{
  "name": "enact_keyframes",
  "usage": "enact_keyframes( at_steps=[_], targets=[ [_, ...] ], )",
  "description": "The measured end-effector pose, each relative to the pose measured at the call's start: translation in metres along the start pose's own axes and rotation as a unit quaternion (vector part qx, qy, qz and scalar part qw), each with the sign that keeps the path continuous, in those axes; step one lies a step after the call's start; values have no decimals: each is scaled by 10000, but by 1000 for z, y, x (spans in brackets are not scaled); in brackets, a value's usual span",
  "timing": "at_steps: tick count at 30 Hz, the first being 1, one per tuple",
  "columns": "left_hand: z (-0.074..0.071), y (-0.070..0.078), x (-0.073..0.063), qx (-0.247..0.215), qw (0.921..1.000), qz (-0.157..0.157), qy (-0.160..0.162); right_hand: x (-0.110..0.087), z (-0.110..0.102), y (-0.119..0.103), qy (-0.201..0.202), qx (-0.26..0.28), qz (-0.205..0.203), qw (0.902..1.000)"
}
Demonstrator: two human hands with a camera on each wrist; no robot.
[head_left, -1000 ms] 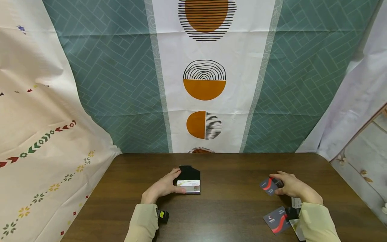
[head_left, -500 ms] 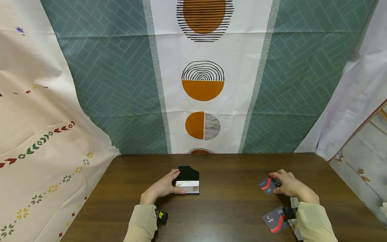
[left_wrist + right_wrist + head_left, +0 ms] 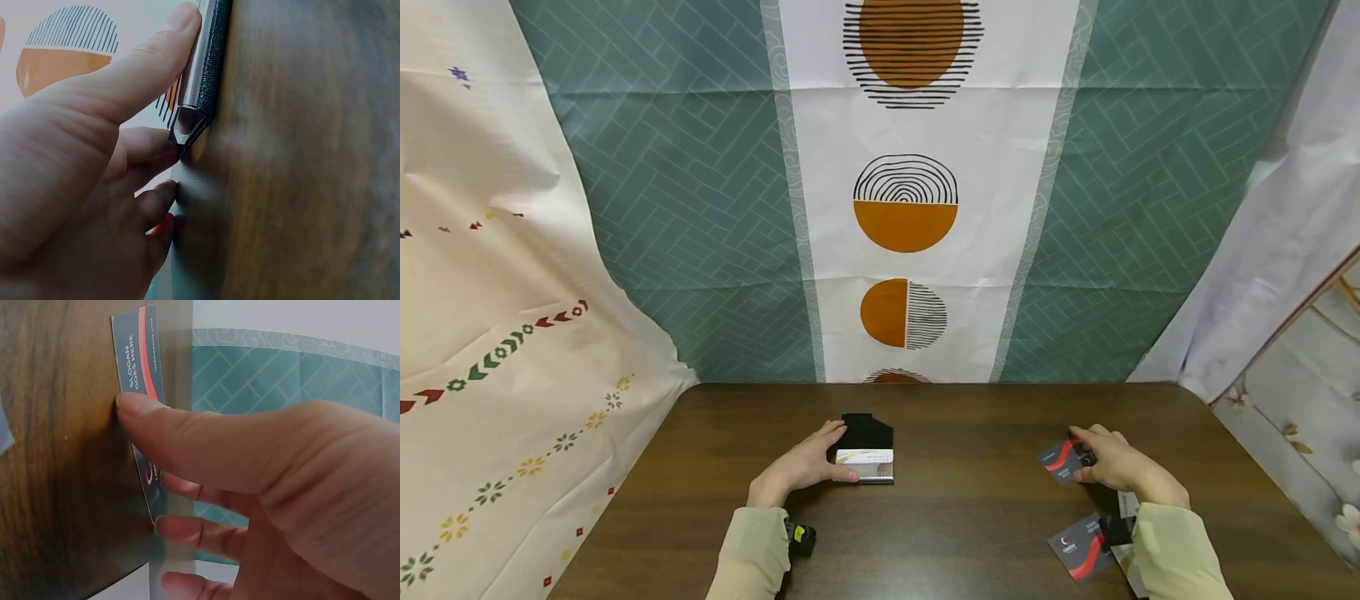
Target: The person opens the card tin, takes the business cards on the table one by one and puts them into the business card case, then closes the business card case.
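In the head view, my left hand (image 3: pixel 805 462) holds a black business card case (image 3: pixel 872 433), its lid laid back and a white card (image 3: pixel 865 456) showing inside. The left wrist view has the thumb on the metal edge of the case (image 3: pixel 201 75) and the forefinger against its corner. On the right, my right hand (image 3: pixel 1123 467) grips a dark grey business card (image 3: pixel 1060 461) with a red stripe. Its thumb crosses the card's near edge in the right wrist view, with fingertips by the far edge of the card (image 3: pixel 139 347), which lies close over the table.
Another grey and red business card (image 3: pixel 1078 546) lies nearer on the brown wooden table (image 3: pixel 940 533). Beside it, a pale card (image 3: pixel 1127 504) is partly covered by the right wrist. A patterned curtain (image 3: pixel 700 208) hangs behind the table's far edge.
The head view has shifted slightly. My right hand has edged very slightly left over the card; the left hand and the card case stay as they were.
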State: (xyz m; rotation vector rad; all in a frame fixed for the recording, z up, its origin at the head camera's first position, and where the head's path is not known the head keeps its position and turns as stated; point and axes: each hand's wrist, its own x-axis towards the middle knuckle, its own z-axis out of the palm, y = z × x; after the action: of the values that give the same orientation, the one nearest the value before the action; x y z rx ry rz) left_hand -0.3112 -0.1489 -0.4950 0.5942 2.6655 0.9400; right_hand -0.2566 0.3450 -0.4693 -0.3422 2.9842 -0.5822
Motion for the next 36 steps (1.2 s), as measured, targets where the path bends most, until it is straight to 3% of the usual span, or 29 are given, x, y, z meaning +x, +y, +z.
enact_keyframes(
  at_steps=[6, 17, 27, 32, 36],
  targets=[
    [0, -2, 1, 31, 10000, -26, -16, 4, 0, 2, -82, 30, -58, 9999],
    [2, -3, 2, -77, 10000, -21, -5, 7, 1, 5, -288, 966, 68, 9949],
    [3, -4, 0, -79, 10000, -31, -15, 7, 1, 6, 115, 101, 414, 9990],
    [2, -3, 1, -72, 10000, -51, -5, 6, -1, 4, 245, 86, 531, 9983],
    [-1, 1, 2, -58, 10000, -60, -6, 7, -3, 2, 238, 267, 316, 9989]
  ],
)
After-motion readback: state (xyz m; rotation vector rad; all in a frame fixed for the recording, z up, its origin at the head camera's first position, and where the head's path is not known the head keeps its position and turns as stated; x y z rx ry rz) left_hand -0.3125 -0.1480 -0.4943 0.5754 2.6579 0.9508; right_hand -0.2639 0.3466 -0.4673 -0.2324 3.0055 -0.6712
